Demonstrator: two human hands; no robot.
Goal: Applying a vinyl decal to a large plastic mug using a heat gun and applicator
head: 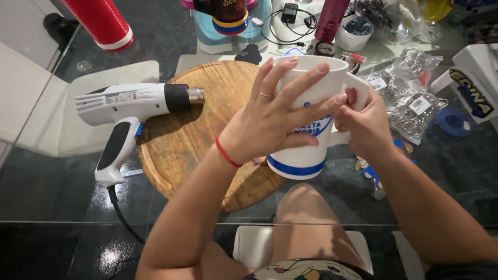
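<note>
A white mug [306,155] with a blue band near its base and a blue print on its side is held up above the glass table. My left hand [272,116], with a ring and a red wrist cord, wraps over the mug's side and covers part of the print. My right hand [365,122] grips the mug's handle [357,83]. The mug hangs over the right edge of a round wooden board [181,140].
A white heat gun [129,111] lies on the board's left side, its cord trailing off the front. Bags of metal rings [410,98] lie at right, a red cylinder [101,23] at back left, bottles and cables at the back.
</note>
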